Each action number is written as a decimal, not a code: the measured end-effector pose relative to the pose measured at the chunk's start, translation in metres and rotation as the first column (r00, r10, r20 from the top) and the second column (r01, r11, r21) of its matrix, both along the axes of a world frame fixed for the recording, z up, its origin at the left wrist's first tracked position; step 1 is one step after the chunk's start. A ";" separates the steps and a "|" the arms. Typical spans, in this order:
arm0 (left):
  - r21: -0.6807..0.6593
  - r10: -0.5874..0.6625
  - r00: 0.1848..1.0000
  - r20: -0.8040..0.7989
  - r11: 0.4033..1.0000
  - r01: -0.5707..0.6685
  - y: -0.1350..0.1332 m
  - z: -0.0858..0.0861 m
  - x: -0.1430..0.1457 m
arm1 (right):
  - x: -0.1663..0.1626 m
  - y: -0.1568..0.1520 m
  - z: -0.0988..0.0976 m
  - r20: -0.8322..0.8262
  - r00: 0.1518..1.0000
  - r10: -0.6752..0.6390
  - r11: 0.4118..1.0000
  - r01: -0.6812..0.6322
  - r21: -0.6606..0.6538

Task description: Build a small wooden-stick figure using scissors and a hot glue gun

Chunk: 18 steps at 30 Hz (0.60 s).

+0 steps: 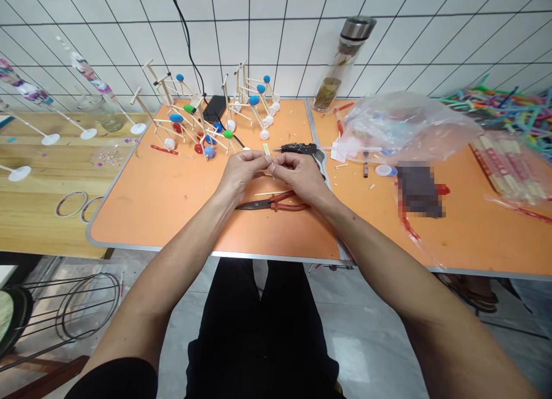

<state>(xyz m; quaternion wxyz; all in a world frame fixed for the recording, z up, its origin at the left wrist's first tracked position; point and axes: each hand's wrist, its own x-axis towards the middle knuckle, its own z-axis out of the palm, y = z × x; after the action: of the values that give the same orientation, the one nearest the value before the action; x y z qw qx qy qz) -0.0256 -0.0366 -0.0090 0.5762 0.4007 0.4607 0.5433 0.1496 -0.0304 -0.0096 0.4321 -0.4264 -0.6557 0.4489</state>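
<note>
Over the orange table, my left hand (242,170) and my right hand (299,173) meet fingertip to fingertip, both pinched closed. What lies between the fingers is too small to make out. A short pale wooden piece (266,149) shows just beyond the left fingertips; whether it is held I cannot tell. Below my hands lie pliers (276,203) with reddish handles, partly covered by my right hand, and a thin wooden stick (272,193). A black tool with a thin metal tip (297,148) is just behind my right hand.
Several stick figures with coloured balls (207,123) stand at the back left, beside a black cable. Toward the back right are a glass bottle (342,65), a clear plastic bag (405,126), bundled sticks (509,163) and colourful strips (513,111). Tape rings (71,204) lie on the left table.
</note>
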 end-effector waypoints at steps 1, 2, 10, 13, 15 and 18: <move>0.001 0.000 1.000 -0.008 1.000 0.000 0.000 0.000 0.000 | 0.000 0.000 -0.001 0.002 1.000 0.003 1.000 -0.003 0.002; 0.001 0.003 1.000 -0.019 1.000 -0.003 0.000 0.000 0.001 | 0.000 0.001 -0.001 0.003 1.000 0.003 1.000 -0.003 0.006; 0.027 0.031 0.998 -0.049 0.999 -0.029 0.001 -0.003 0.001 | -0.001 0.003 -0.006 0.048 0.998 -0.033 0.999 0.032 0.016; 0.022 0.037 0.998 -0.052 0.999 -0.036 0.001 -0.002 0.002 | -0.001 0.003 -0.006 0.046 0.999 -0.029 0.999 0.027 0.025; 0.014 0.045 0.997 -0.062 0.999 -0.044 0.000 -0.001 0.002 | -0.001 0.004 -0.007 0.051 0.998 -0.034 0.999 0.032 0.027; 0.011 0.052 0.996 -0.068 0.999 -0.051 -0.001 0.001 0.003 | -0.001 0.004 -0.009 0.057 0.998 -0.038 0.999 0.037 0.029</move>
<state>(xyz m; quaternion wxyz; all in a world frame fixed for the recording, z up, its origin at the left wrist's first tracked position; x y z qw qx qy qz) -0.0225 -0.0377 -0.0082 0.5440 0.4097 0.4880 0.5459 0.1485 -0.0263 -0.0185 0.4273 -0.4454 -0.6661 0.4188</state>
